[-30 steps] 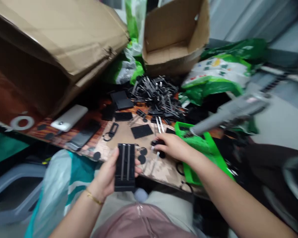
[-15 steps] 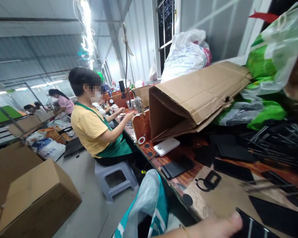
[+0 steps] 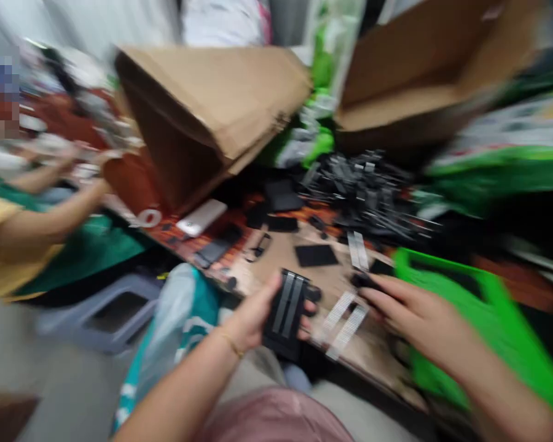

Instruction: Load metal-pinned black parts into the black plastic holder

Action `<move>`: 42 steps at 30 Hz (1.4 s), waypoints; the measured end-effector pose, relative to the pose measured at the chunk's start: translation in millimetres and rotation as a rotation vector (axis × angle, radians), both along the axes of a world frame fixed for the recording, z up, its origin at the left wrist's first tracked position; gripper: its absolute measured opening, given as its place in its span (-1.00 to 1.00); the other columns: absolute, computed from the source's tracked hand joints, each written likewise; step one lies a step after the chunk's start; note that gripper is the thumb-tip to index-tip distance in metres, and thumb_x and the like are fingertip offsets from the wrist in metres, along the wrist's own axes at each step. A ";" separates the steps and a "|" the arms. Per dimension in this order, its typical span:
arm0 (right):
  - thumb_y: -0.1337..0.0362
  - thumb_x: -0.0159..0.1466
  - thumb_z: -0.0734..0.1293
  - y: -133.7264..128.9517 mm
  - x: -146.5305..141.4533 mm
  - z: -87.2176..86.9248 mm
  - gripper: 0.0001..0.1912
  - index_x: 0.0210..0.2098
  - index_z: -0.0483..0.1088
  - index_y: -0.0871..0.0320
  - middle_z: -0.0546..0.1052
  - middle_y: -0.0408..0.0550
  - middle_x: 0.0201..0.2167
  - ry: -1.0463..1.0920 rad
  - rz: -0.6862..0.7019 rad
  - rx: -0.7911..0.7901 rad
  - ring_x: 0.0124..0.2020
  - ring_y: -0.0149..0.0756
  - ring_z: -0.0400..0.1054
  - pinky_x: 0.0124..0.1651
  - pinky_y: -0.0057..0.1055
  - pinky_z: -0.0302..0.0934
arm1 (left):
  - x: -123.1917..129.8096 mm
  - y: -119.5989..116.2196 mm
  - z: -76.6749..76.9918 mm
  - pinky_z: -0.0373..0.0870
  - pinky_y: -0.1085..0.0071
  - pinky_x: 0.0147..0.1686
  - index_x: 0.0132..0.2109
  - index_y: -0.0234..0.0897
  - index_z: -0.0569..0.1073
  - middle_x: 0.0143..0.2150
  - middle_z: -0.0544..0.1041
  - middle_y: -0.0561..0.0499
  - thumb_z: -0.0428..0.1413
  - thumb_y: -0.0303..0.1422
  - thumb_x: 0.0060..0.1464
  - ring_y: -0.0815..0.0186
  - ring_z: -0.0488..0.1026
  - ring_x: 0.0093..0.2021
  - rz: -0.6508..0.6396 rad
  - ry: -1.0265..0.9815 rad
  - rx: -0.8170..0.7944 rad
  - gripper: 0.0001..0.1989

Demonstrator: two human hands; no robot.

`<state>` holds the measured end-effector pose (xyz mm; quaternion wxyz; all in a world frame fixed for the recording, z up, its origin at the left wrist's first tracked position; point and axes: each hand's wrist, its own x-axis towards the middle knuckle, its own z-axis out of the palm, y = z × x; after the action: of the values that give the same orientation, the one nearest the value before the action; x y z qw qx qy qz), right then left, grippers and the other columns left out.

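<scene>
My left hand [image 3: 253,313] is wrapped round a black rectangular part [image 3: 286,313] with two grey strips along its face, held over the table's front edge. To the right, my right hand [image 3: 399,304] pinches a small dark piece [image 3: 365,281] between thumb and fingers; blur hides its shape. Below and left of that hand lie two pale metal strips [image 3: 335,316] on a brown sheet [image 3: 281,252]. Another pair of pale strips [image 3: 358,250] lies farther back. A flat black plate [image 3: 316,255] and a small black ring-shaped part [image 3: 260,247] rest on the sheet.
A green basket [image 3: 461,319] stands at the right. Behind are a pile of black and metal parts [image 3: 359,190] and a cardboard box [image 3: 230,92]. A white device [image 3: 203,218] lies left. A co-worker's arm [image 3: 64,209] and a stool [image 3: 105,313] are at far left.
The view has swung right and down. My left hand and its black part now show nearer the middle, and my right hand with the small dark piece has come into view.
</scene>
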<state>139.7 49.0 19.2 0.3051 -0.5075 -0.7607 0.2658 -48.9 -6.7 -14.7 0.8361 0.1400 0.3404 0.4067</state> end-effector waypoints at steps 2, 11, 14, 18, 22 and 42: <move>0.20 0.30 0.27 -13.0 22.1 10.5 -0.79 -0.15 0.50 0.08 0.57 -0.07 -0.18 -0.052 0.023 -0.070 -0.21 -0.29 0.46 -0.12 -0.33 0.36 | -5.2 3.5 2.9 0.48 0.39 -0.37 -0.14 -0.41 0.55 -0.37 0.62 -0.16 -0.24 0.03 0.22 0.28 0.54 -0.45 -0.077 -0.069 -0.031 -0.34; 0.32 0.31 0.26 2.8 2.5 -1.8 -0.75 -0.07 0.49 0.17 0.58 -0.01 -0.12 -0.030 0.203 0.063 -0.08 -0.30 0.44 0.02 -0.34 0.27 | 10.6 -2.0 9.3 0.56 0.26 -0.40 -0.15 -0.46 0.54 -0.27 0.62 -0.24 -0.23 -0.13 0.28 0.18 0.58 -0.42 -0.074 0.121 -0.085 -0.44; 0.32 0.32 0.26 4.9 2.1 -6.4 -0.73 -0.04 0.48 0.21 0.58 0.00 -0.10 -0.053 0.240 0.067 -0.06 -0.29 0.43 0.03 -0.35 0.25 | 12.1 -1.4 9.5 0.56 0.27 -0.41 -0.17 -0.46 0.54 -0.27 0.62 -0.24 -0.23 -0.12 0.28 0.19 0.58 -0.43 -0.086 0.135 -0.090 -0.43; 0.31 0.32 0.25 6.6 1.7 -9.7 -0.72 -0.02 0.46 0.23 0.58 0.01 -0.11 -0.081 0.273 0.057 -0.07 -0.31 0.44 0.01 -0.36 0.26 | 11.7 -0.3 6.7 0.56 0.28 -0.40 -0.18 -0.46 0.55 -0.25 0.62 -0.23 -0.23 -0.10 0.27 0.19 0.57 -0.44 -0.116 0.140 -0.118 -0.42; 0.31 0.33 0.25 7.5 1.3 -12.4 -0.72 -0.02 0.46 0.21 0.59 -0.02 -0.15 -0.106 0.278 0.061 -0.10 -0.32 0.45 -0.02 -0.38 0.26 | 10.0 -1.1 1.7 0.56 0.28 -0.38 -0.17 -0.45 0.56 -0.24 0.62 -0.23 -0.20 -0.10 0.26 0.19 0.57 -0.43 -0.140 0.156 -0.126 -0.43; 0.25 0.35 0.21 2.6 7.0 -29.1 -0.70 -0.02 0.46 0.21 0.59 0.02 -0.17 -0.112 0.387 0.240 -0.12 -0.29 0.44 -0.05 -0.35 0.27 | 14.5 1.9 -1.7 0.50 0.42 -0.39 -0.25 -0.41 0.57 -0.35 0.63 -0.18 0.21 -0.15 0.01 0.22 0.57 -0.40 -0.259 0.245 0.064 -0.65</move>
<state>146.7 51.7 -9.9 0.2640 -0.3264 -0.8857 0.1983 -34.3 -4.9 -16.4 0.8289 0.2577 0.4059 0.2859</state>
